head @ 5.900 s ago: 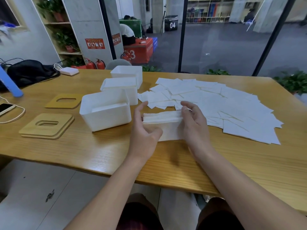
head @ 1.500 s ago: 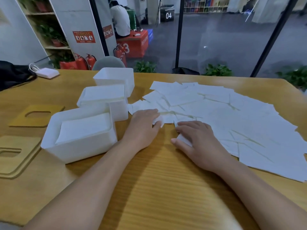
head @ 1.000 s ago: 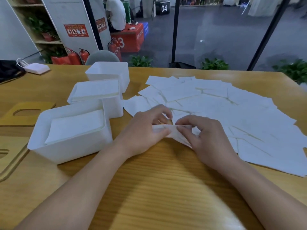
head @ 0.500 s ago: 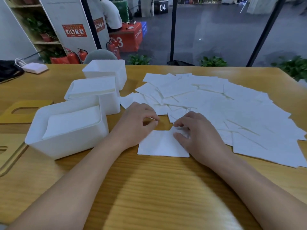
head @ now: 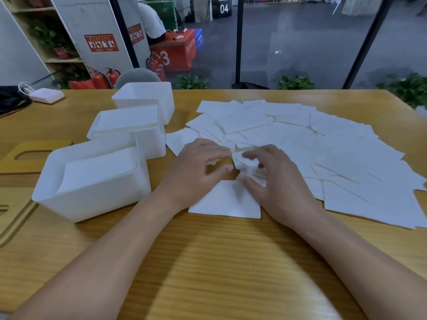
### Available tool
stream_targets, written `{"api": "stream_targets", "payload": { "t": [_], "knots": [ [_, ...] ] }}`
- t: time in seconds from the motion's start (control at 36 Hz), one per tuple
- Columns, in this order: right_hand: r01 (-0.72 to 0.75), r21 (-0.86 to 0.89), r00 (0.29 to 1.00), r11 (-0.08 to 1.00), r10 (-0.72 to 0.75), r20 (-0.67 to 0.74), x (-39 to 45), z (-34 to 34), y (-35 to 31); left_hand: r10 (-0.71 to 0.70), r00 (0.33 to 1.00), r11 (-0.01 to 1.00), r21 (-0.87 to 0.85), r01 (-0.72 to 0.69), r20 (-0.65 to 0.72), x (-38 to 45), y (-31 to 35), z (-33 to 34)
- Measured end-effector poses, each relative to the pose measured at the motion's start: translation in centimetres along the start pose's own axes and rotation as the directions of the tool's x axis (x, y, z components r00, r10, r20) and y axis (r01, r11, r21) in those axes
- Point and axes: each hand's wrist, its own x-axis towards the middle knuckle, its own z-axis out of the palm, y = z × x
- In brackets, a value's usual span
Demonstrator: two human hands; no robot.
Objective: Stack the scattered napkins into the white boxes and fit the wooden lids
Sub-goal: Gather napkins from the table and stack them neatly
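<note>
Three white boxes stand in a row at the left. The near box (head: pixel 92 204) and the middle box (head: pixel 150 144) hold stacked napkins; the far box (head: pixel 147 95) shows no contents. Scattered napkins (head: pixel 312 146) cover the table's right half. One flat napkin (head: pixel 221 204) lies in front of me, partly under both hands. My right hand (head: pixel 277 183) pinches a blurred, lifted napkin (head: pixel 245 161) between thumb and fingers. My left hand (head: pixel 196 169) has loosely curled fingers whose tips touch that napkin's left edge.
Two wooden lids lie at the far left, one (head: pixel 34 151) behind the near box and one (head: pixel 13 218) at the frame edge. A white charger (head: pixel 46 95) and a black bag (head: pixel 9 100) sit at the back left. Bare tabletop (head: pixel 208 262) lies toward me.
Since half a second ago both hands have moved up from the flat napkin to the pile's edge, and my right hand has lifted another napkin. The flat napkin stays where it lay.
</note>
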Motion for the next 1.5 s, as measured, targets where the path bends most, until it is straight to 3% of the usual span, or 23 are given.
{"api": "stream_targets", "payload": {
  "t": [0.17,0.33,0.56,0.67,0.75,0.86,0.94,1.06,1.31,1.5],
  "knots": [
    [0.1,-0.125,0.995,0.987,-0.102,-0.013,0.5,-1.0,-0.4,0.096,0.995,0.895,-0.436,-0.09,-0.008,-0.8,2.0,-0.6],
    [0.082,-0.059,0.994,0.995,-0.086,-0.068,0.8,-0.6,0.5,0.046,0.99,0.795,-0.595,-0.116,-0.131,-0.1,0.7,-1.2],
    [-0.026,0.194,0.997,0.981,0.038,-0.061,0.2,-2.0,-0.7,-0.172,0.973,0.847,-0.527,0.067,-0.152,0.2,-0.3,-1.2],
    [-0.028,0.203,0.997,0.979,0.041,-0.061,0.1,-1.6,-0.8,-0.1,0.994,0.913,-0.401,0.077,-0.035,0.0,0.1,-1.6],
    [-0.013,0.195,0.996,0.981,0.03,-0.086,0.1,-1.5,-1.4,-0.039,0.999,0.964,-0.263,0.03,-0.026,0.0,0.4,-1.6],
    [-0.048,0.316,0.99,0.948,0.086,-0.109,0.1,-1.9,-1.8,-0.09,0.994,0.962,-0.265,0.072,-0.058,0.2,0.3,-2.6],
    [-0.116,0.399,0.99,0.909,0.14,-0.03,0.2,-2.4,-1.6,-0.151,0.988,0.954,-0.258,0.151,0.022,0.4,-0.1,-3.4],
    [-0.21,0.286,0.975,0.935,0.177,0.137,0.1,-2.4,-1.0,-0.221,0.961,0.963,-0.115,0.242,0.167,-0.5,-1.2,-3.2],
    [-0.219,0.113,0.957,0.969,0.191,0.216,-0.1,-2.0,-0.5,-0.235,0.93,0.967,-0.032,0.254,0.282,-1.0,-1.6,-2.9],
    [-0.183,0.014,0.963,0.983,0.176,0.202,-0.4,-1.9,-0.6,-0.26,0.948,0.966,0.043,0.256,0.186,-1.0,-2.1,-2.7]
  ]
}}
